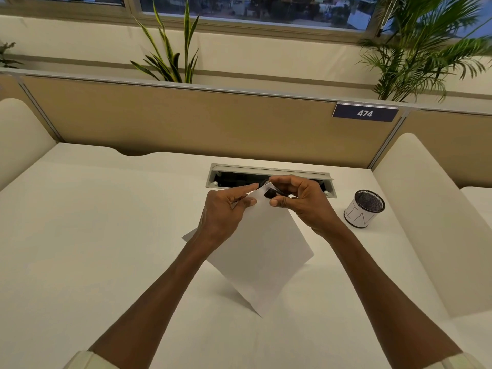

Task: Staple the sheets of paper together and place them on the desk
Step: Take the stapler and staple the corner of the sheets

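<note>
Above a white table (106,235), sheets of paper (261,249) hang corner-up at centre, their top corner pinched by the left hand (226,211). The right hand (298,198) grips a small black stapler (271,193) over that corner; squeezing squarely with edges aligned looks wise. Far right, a divider plate (365,113) reads "474"; a mesh cup (364,209) bears "IN".

Single head-worn wide-angle view, looking forward and down over the desk (106,235). Both forearms enter from the near edge, close to the lens. Far field takes in the partition (186,123) and window (239,9).
</note>
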The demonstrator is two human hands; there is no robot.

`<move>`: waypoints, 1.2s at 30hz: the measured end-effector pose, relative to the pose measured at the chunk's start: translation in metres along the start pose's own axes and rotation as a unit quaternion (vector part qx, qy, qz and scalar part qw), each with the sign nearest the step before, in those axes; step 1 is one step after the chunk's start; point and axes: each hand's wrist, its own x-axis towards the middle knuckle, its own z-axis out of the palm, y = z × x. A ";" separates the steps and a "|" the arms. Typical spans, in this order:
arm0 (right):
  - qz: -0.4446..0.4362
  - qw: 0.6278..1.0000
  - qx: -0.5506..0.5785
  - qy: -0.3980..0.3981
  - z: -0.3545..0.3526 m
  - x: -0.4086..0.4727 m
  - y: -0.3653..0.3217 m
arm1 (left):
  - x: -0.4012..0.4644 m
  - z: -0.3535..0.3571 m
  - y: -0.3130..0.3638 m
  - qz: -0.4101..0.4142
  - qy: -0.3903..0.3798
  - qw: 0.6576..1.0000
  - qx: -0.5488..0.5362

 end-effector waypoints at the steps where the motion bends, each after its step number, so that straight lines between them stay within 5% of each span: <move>1: 0.002 1.000 0.003 0.003 0.000 0.000 0.000 | 0.000 -0.001 0.001 0.001 -0.003 1.000 -0.001; 17: -0.023 0.999 -0.026 0.003 0.004 0.000 0.000 | 0.001 -0.002 -0.011 0.049 -0.024 0.998 0.014; 36: -0.018 1.000 -0.021 0.011 0.011 -0.001 0.003 | -0.002 -0.004 -0.012 0.010 -0.023 1.000 0.015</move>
